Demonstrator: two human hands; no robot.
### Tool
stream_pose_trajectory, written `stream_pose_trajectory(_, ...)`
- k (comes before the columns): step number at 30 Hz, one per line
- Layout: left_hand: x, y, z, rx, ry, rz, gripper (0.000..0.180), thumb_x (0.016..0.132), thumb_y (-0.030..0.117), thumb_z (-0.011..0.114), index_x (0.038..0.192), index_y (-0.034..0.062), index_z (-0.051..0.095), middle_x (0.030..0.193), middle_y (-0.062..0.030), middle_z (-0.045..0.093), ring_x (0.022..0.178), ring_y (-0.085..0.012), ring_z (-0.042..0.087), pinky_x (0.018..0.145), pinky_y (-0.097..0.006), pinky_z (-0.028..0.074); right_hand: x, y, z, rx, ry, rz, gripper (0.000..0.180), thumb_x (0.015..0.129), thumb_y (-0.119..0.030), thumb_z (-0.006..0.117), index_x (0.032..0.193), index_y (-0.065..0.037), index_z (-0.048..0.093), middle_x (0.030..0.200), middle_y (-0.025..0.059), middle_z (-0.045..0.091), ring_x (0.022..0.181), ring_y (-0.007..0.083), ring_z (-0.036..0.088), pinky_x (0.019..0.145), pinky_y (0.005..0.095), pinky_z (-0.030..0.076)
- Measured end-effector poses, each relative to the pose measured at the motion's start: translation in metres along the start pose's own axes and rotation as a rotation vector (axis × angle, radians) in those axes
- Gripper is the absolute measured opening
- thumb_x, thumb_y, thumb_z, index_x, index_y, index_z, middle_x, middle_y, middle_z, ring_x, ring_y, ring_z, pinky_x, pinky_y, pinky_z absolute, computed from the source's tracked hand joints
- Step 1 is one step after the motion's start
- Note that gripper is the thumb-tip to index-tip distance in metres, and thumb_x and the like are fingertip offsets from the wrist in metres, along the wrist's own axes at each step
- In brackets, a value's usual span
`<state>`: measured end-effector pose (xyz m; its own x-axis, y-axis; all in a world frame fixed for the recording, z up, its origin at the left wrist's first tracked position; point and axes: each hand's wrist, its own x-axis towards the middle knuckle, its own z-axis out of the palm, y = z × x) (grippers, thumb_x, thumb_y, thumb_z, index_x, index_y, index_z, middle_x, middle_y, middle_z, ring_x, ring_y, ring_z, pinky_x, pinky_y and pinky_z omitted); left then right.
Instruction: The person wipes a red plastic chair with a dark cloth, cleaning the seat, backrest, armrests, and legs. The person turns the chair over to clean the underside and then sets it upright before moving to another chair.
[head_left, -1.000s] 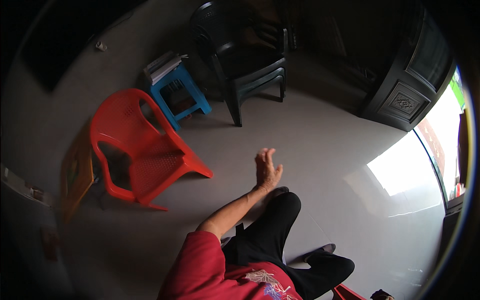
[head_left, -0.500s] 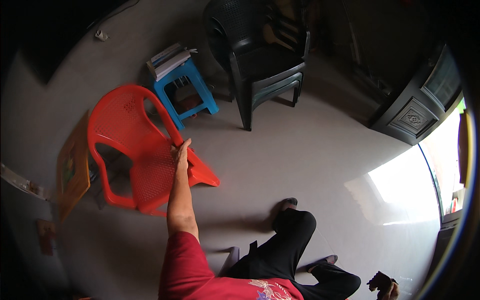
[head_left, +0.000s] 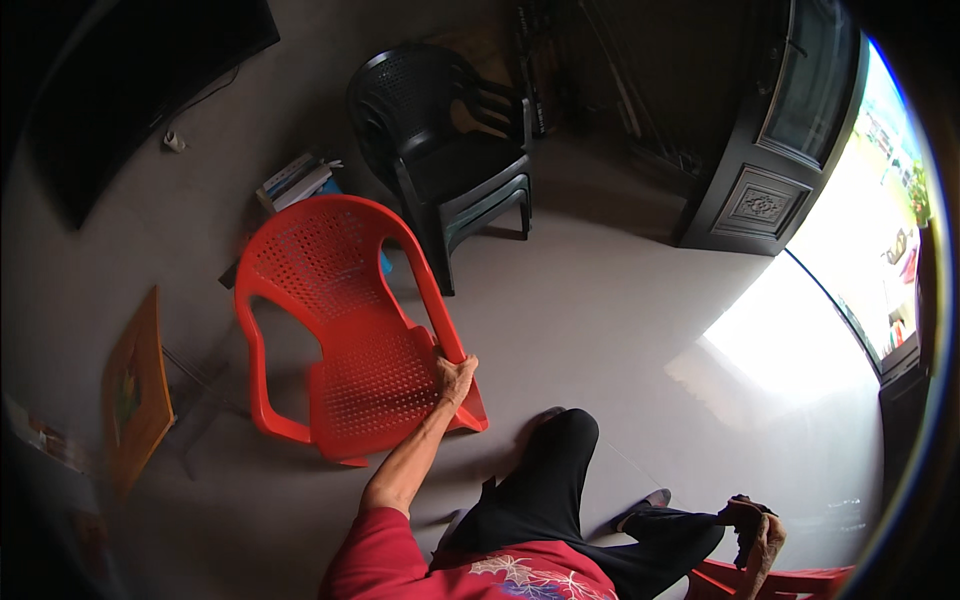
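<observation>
A red plastic armchair [head_left: 330, 260] with a perforated back and seat stands to my left front. My left hand [head_left: 457, 379] is closed around the front of its right armrest, with the arm stretched out. At the lower right, my right hand [head_left: 768, 545] grips a dark crumpled cloth [head_left: 741, 515]. Beneath that hand shows part of another red plastic piece [head_left: 815, 580], apparently a second chair, mostly cut off by the edge.
Stacked black armchairs [head_left: 440, 150] stand behind the red chair. Books [head_left: 295, 182] lie on a blue stool [head_left: 386, 263], now largely hidden. A wooden framed board [head_left: 138, 385] is at left, a dark screen [head_left: 150, 90] on the wall, and a carved door [head_left: 765, 190] at right.
The red chair has shifted right and nearer with my left hand on its armrest, and now covers most of the blue stool. My right hand and the cloth have come further into view.
</observation>
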<state>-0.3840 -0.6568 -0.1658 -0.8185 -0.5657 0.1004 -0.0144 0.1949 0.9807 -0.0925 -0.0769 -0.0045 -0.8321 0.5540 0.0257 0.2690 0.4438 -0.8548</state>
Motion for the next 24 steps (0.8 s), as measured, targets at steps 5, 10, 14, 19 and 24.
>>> stream_pose_trajectory(5, -0.073, 0.041, 0.100, -0.090, -0.205, 0.063, 0.045, 0.065, 0.023, 0.077, 0.090, -0.0004, 0.047, 0.077, -0.0077, 0.053, 0.066, -0.0199, 0.053, 0.058, -0.036, 0.046, -0.011, 0.032, 0.002, -0.012, 0.085, -0.068, 0.022, 0.094, -0.016, 0.052, 0.090, 0.003, 0.062, 0.075, 0.0048, 0.061, 0.062, 0.0086, 0.055, 0.054, 0.0242, 0.047)
stream_pose_trajectory(10, -0.143, 0.068, 0.209, -0.025, -0.446, 0.043, 0.067, 0.059, 0.038, 0.087, 0.095, -0.0019, 0.047, 0.085, -0.0122, 0.055, 0.072, -0.0239, 0.056, 0.064, -0.038, 0.049, -0.018, 0.031, -0.001, 0.131, 0.118, 0.069, 0.019, 0.094, -0.011, 0.051, 0.090, 0.004, 0.063, 0.081, 0.0063, 0.060, 0.072, 0.0116, 0.056, 0.065, 0.0263, 0.046)
stream_pose_trajectory(14, -0.186, 0.084, 0.285, 0.113, -0.630, 0.061, 0.073, 0.060, 0.047, 0.084, 0.099, -0.0043, 0.047, 0.093, -0.0181, 0.056, 0.087, -0.0312, 0.056, 0.077, -0.040, 0.048, -0.025, 0.021, -0.002, 0.243, 0.181, 0.163, 0.018, 0.094, -0.010, 0.052, 0.088, 0.004, 0.062, 0.081, 0.0039, 0.055, 0.073, 0.0098, 0.053, 0.067, 0.0248, 0.046)
stream_pose_trajectory(19, -0.235, 0.100, 0.360, 0.019, -0.920, -0.104, 0.065, 0.068, 0.040, 0.080, 0.098, -0.0079, 0.049, 0.099, -0.0219, 0.057, 0.092, -0.0316, 0.057, 0.080, -0.039, 0.048, -0.027, 0.019, 0.001, 0.378, 0.240, 0.100, 0.022, 0.096, -0.015, 0.051, 0.095, 0.003, 0.063, 0.079, 0.0041, 0.062, 0.066, 0.0085, 0.058, 0.059, 0.0225, 0.048)
stream_pose_trajectory(24, -0.248, 0.161, 0.345, 0.065, -1.223, 0.230, 0.076, 0.077, 0.039, 0.071, 0.132, -0.0019, 0.038, 0.126, -0.0267, 0.044, 0.119, -0.0373, 0.043, 0.104, -0.042, 0.035, -0.024, 0.028, 0.007, 0.478, 0.271, 0.131, 0.025, 0.097, -0.019, 0.049, 0.103, 0.003, 0.061, 0.082, 0.0066, 0.067, 0.064, 0.0095, 0.063, 0.056, 0.0209, 0.052)
